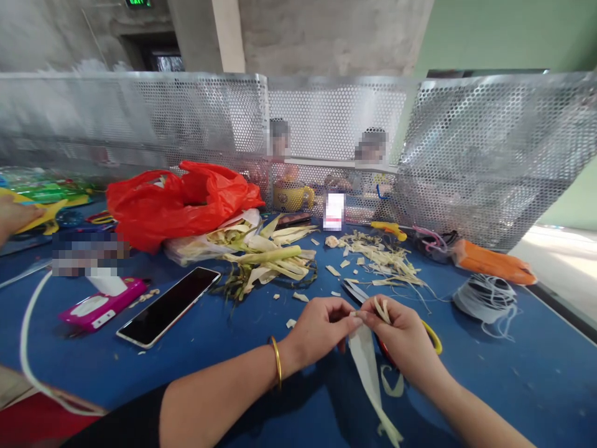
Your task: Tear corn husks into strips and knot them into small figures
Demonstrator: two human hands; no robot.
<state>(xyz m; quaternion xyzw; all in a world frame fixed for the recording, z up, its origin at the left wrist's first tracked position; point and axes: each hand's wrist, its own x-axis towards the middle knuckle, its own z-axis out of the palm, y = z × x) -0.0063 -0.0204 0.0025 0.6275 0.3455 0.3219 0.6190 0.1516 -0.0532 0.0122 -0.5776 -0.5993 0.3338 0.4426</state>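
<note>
Left hand and right hand pinch a long, pale, papery husk-like strip.
Head view: its top sits where they meet, tail trailing over the flat blue tabletop — close pinches should steady it, clear of the steel scissors with yellow-and-red handles below.

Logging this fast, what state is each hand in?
Left hand: closed, pinching the pale husk strip near its top.
Right hand: closed, pinching the same strip.

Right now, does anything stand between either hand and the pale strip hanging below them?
Nothing visible does: the left hand and right hand meet at the upper end of the pale strip. The scissors lie beyond, partly hidden by the right hand.
</note>
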